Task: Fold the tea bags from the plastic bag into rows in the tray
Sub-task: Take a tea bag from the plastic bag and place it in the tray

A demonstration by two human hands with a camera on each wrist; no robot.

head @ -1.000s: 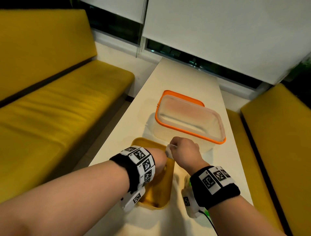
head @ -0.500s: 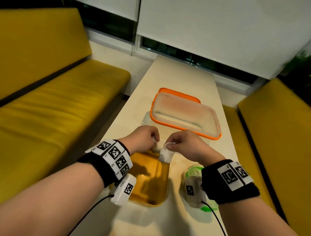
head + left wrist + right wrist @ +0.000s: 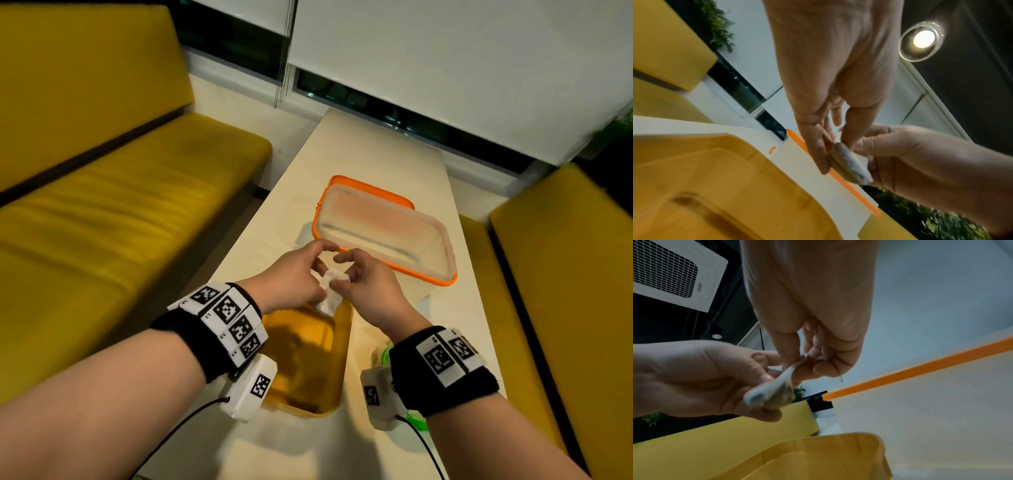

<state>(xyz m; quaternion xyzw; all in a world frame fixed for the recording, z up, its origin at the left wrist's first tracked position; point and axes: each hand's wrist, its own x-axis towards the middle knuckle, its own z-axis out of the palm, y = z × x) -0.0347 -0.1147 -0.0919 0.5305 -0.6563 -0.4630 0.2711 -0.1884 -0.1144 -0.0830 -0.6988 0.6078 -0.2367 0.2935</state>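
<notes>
Both hands, left hand (image 3: 294,277) and right hand (image 3: 368,287), pinch one small white paper tea bag (image 3: 330,296) mid-fold above the amber translucent plastic tray (image 3: 337,387); next, likely, laying it down flat inside.

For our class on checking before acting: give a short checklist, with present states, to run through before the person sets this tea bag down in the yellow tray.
1. Tea bag held by both the left hand and right hand: ok.
2. Tea bag fully folded: cannot tell, it looks crumpled.
3. Hands above the yellow tray: ok, over its far end.
4. Tray floor free for a row: ok where visible.
5. Orange-rimmed container out of the way: ok, beyond the tray.
</notes>
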